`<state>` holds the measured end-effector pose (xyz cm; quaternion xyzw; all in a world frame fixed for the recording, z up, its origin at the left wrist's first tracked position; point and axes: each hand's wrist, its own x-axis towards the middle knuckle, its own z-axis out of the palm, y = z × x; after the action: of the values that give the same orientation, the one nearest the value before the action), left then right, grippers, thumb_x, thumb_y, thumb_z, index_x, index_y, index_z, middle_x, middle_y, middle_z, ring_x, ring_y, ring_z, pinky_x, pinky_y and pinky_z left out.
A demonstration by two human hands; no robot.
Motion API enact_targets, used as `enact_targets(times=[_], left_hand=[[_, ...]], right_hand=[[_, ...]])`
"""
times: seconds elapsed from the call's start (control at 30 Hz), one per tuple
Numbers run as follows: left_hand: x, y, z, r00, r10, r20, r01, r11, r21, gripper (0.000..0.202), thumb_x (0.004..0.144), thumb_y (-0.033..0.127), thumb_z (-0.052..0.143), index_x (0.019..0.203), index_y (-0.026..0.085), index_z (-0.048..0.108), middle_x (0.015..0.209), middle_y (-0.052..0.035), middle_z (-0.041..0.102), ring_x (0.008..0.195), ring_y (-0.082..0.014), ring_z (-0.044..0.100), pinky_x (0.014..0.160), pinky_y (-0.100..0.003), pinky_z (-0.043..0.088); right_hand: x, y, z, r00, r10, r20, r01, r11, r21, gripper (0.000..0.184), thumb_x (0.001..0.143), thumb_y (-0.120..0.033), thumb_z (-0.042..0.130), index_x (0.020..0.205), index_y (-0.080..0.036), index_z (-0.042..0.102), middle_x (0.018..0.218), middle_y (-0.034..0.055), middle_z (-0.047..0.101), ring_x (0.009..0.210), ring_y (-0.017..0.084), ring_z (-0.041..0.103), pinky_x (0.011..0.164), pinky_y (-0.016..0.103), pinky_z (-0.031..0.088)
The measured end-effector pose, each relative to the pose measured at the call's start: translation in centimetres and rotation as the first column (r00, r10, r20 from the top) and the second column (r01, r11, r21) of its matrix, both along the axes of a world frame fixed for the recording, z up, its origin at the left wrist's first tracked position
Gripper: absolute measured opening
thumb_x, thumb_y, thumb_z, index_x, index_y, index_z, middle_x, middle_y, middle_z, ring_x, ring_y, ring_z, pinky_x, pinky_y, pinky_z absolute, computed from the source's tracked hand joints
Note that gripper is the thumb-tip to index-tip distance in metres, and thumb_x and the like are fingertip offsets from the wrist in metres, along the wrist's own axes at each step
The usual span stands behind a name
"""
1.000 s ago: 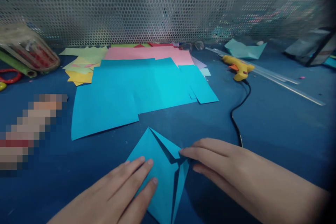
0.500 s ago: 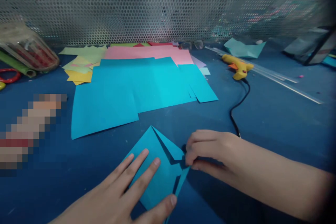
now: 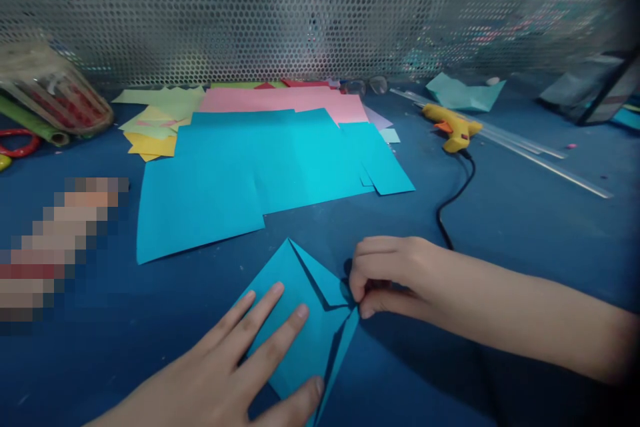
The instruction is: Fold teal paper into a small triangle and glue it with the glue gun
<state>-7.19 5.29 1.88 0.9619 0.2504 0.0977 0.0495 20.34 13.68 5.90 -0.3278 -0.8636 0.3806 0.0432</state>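
A folded sheet of blue paper (image 3: 293,337) lies on the table in front of me, its top corner pointing away. Two narrow flaps are folded in along its right side, with dark gaps beside them. My left hand (image 3: 240,360) rests flat on the paper, fingers spread. At the paper's right corner, my right hand (image 3: 395,277) pinches the folded tip between thumb and curled fingers. Just beyond lie larger blue sheets (image 3: 225,173), overlapping one another.
Pink paper (image 3: 280,99) and yellow and green scraps (image 3: 155,127) lie behind the blue sheets. A yellow glue gun (image 3: 453,127) with a black cord sits at right, near clear sticks (image 3: 545,163). A plastic jar (image 3: 70,93) and red scissors handle (image 3: 20,143) are at left.
My right hand has moved slightly up and left at the corner. The lower right flap lies further out, with a longer dark gap beside it. My left hand stays nearly still.
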Motion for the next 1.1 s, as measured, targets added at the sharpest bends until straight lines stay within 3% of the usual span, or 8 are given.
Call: enact_targets(times=[0.13, 0.37, 0.53, 0.63, 0.77, 0.87, 0.97, 1.1], left_hand=[[0.0, 0.2, -1.0, 0.995, -0.032, 0.094, 0.022, 0.995, 0.101, 0.032, 0.095, 0.03, 0.06, 0.125, 0.04, 0.061, 0.154, -0.0023, 0.042, 0.142, -0.0324, 0.035, 0.103, -0.051, 0.046], [-0.7, -0.1, -1.9, 0.999, -0.032, 0.04, 0.029, 0.998, 0.053, 0.039, 0.097, 0.033, 0.056, 0.132, 0.048, 0.053, 0.151, 0.0005, 0.046, 0.138, -0.0361, 0.041, 0.097, -0.058, 0.048], [-0.2, -0.7, -2.4, 0.993, 0.118, 0.021, -0.118, 0.993, -0.021, 0.053, 0.09, 0.049, 0.064, 0.14, 0.042, 0.048, 0.148, -0.0059, 0.05, 0.133, -0.0365, 0.047, 0.099, -0.057, 0.048], [-0.1, -0.9, -2.5, 0.983, 0.181, 0.0, -0.181, 0.982, -0.057, 0.056, 0.087, 0.05, 0.068, 0.139, 0.041, 0.049, 0.147, -0.0068, 0.051, 0.133, -0.0371, 0.047, 0.1, -0.057, 0.047], [-0.4, -0.4, -1.9, 0.998, 0.023, 0.059, -0.022, 0.999, -0.024, 0.052, 0.089, 0.039, 0.069, 0.136, 0.048, 0.05, 0.148, -0.0002, 0.05, 0.135, -0.0351, 0.045, 0.103, -0.057, 0.045], [-0.3, 0.0, -0.8, 0.997, -0.07, 0.018, 0.07, 0.998, 0.005, 0.047, 0.091, 0.034, 0.068, 0.135, 0.042, 0.052, 0.153, 0.0, 0.042, 0.143, -0.0324, 0.034, 0.11, -0.057, 0.035], [0.1, 0.0, 0.1, 0.998, -0.034, -0.045, 0.034, 0.999, 0.003, 0.048, 0.093, 0.038, 0.063, 0.139, 0.031, 0.05, 0.155, -0.0001, 0.039, 0.147, -0.0306, 0.024, 0.117, -0.059, 0.016], [0.3, -0.4, 0.3, 0.999, 0.027, -0.022, -0.027, 1.0, -0.005, 0.046, 0.1, 0.039, 0.051, 0.144, 0.028, 0.044, 0.149, 0.0041, 0.047, 0.145, -0.0272, 0.028, 0.119, -0.057, 0.005]], right_hand=[[0.2, -0.1, 0.2, 1.0, 0.019, 0.008, -0.018, 0.999, -0.042, 0.019, 0.094, -0.014, 0.056, 0.078, -0.018, 0.067, 0.085, 0.003, 0.065, 0.078, 0.012, 0.065, 0.071, 0.021, 0.052], [0.3, 0.0, 1.7, 0.983, 0.122, 0.14, -0.122, 0.993, -0.005, 0.026, 0.098, -0.012, 0.047, 0.081, -0.019, 0.066, 0.093, 0.003, 0.062, 0.084, 0.014, 0.063, 0.073, 0.023, 0.05], [0.5, 0.8, 1.5, 0.976, 0.185, 0.114, -0.182, 0.983, -0.04, 0.024, 0.099, -0.016, 0.048, 0.084, -0.02, 0.067, 0.09, 0.0034, 0.061, 0.086, 0.015, 0.062, 0.072, 0.024, 0.05], [0.7, 1.4, 1.1, 0.979, 0.197, 0.052, -0.192, 0.978, -0.088, 0.023, 0.1, -0.021, 0.05, 0.086, -0.019, 0.068, 0.09, 0.0042, 0.062, 0.088, 0.015, 0.062, 0.073, 0.024, 0.05], [0.7, 1.6, 0.8, 0.98, 0.198, 0.005, -0.197, 0.975, -0.1, 0.02, 0.099, -0.02, 0.052, 0.087, -0.018, 0.068, 0.088, 0.0035, 0.062, 0.087, 0.015, 0.062, 0.075, 0.024, 0.05], [0.6, 1.5, 0.7, 0.981, 0.196, 0.003, -0.195, 0.977, -0.087, 0.019, 0.098, -0.017, 0.053, 0.086, -0.017, 0.067, 0.087, 0.0029, 0.061, 0.086, 0.014, 0.06, 0.076, 0.024, 0.048], [0.6, 1.4, 0.7, 0.982, 0.187, 0.006, -0.186, 0.978, -0.093, 0.018, 0.098, -0.017, 0.053, 0.086, -0.017, 0.067, 0.086, 0.0023, 0.06, 0.085, 0.014, 0.06, 0.076, 0.024, 0.048], [0.5, 1.1, 0.8, 0.988, 0.149, 0.033, -0.145, 0.985, -0.095, 0.016, 0.097, -0.016, 0.053, 0.087, -0.017, 0.065, 0.087, 0.0019, 0.06, 0.086, 0.013, 0.059, 0.076, 0.024, 0.047]])
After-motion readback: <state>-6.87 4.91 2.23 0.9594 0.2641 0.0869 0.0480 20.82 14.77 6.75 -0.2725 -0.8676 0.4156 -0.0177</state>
